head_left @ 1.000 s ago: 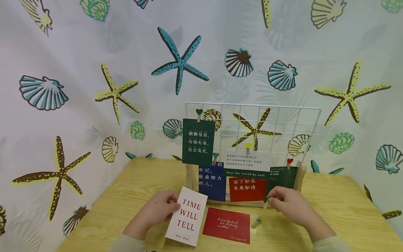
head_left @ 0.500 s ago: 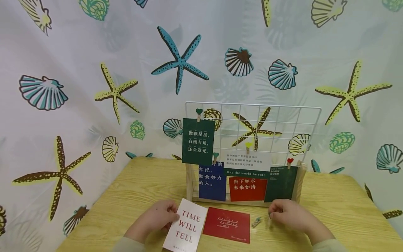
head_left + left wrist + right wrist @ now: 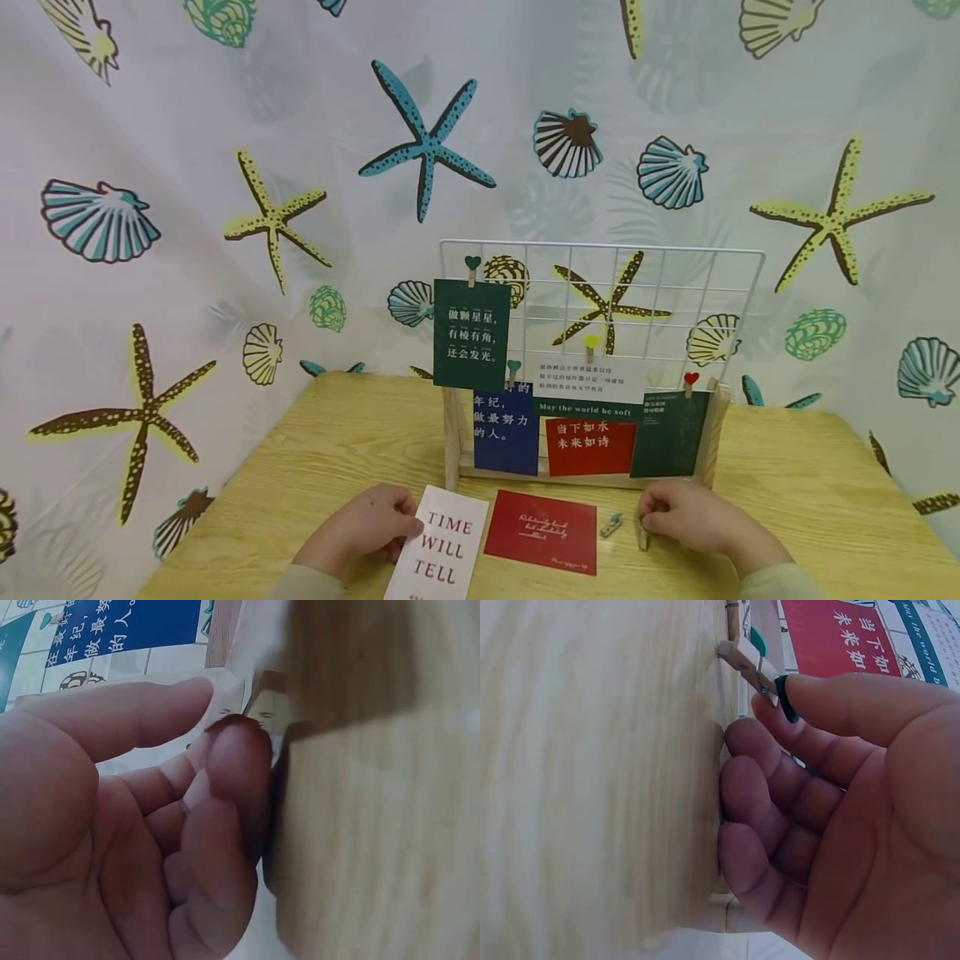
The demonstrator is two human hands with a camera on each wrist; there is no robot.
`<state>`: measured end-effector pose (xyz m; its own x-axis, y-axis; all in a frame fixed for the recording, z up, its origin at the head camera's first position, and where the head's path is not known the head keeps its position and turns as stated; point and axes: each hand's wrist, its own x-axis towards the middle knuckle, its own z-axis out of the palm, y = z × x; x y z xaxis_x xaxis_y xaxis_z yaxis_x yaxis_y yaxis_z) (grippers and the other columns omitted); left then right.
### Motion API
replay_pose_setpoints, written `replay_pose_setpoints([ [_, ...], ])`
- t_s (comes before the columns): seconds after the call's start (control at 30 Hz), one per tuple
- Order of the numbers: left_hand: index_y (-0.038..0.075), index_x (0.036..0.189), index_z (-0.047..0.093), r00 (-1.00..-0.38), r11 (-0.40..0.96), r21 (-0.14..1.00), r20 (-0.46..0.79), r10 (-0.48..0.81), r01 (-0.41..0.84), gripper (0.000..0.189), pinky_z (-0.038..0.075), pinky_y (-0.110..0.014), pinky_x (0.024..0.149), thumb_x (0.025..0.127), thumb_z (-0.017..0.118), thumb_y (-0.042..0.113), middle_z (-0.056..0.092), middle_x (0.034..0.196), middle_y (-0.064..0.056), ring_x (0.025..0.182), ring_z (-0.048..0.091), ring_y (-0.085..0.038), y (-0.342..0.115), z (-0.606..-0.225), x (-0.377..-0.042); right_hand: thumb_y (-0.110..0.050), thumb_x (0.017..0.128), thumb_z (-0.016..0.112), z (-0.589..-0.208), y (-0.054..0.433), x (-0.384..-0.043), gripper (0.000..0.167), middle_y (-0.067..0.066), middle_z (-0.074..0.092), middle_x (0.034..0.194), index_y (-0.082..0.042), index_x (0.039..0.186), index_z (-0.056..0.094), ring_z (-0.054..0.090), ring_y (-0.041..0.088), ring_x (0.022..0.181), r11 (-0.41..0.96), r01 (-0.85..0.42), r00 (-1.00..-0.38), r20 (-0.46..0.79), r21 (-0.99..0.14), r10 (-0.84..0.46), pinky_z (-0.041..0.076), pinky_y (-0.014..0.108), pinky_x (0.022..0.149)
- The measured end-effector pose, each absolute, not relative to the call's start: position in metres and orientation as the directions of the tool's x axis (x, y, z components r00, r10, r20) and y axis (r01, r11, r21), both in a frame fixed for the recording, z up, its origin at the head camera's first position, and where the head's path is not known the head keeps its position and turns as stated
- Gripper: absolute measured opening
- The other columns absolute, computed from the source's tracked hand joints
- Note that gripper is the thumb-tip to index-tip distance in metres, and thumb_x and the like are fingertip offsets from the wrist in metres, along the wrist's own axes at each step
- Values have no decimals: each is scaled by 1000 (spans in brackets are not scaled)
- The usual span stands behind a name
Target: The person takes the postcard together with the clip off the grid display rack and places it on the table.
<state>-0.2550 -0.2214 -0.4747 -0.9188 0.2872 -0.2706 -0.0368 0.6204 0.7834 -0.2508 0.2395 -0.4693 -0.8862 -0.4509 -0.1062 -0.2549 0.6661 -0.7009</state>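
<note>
My left hand (image 3: pixel 371 525) pinches the left edge of a white card (image 3: pixel 442 546) with red lettering, low over the front of the table. In the left wrist view its thumb and fingers (image 3: pixel 236 772) lie close to the wood, with the pale card behind them. Between thumb and index finger my right hand (image 3: pixel 690 521) holds a small wooden clothespin (image 3: pixel 751 666) with a dark green head, its wooden end close to the tabletop. A second clothespin (image 3: pixel 611 524) lies just left of that hand. On the table between the hands is a red card (image 3: pixel 542 532) with white script.
Behind the hands stands a white wire grid (image 3: pixel 675 283) on a wooden base (image 3: pixel 480 476). Clipped to it are green (image 3: pixel 471 333), blue (image 3: pixel 495 437), white-and-green (image 3: pixel 588 387), red (image 3: pixel 600 458) and dark green (image 3: pixel 670 437) cards. A patterned curtain (image 3: pixel 300 83) hangs beyond.
The white card has come down and toward me in my left hand. My right hand has drawn the clothespin away from the dark green card, down to the table.
</note>
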Motion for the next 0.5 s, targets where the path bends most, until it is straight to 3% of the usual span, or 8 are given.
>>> replay_pose_setpoints([
  [0.5, 4, 83, 59, -928, 635, 771, -275, 253, -55, 24, 46, -31, 55, 100, 62, 20, 60, 70, -8, 54, 57, -18, -223, -473, -251, -14, 94, 69, -469, 235, -252, 3, 0, 58, 78, -11, 96, 68, 53, 20, 71, 710, -218, -907, -130, -670, -401, 42, 32, 62],
])
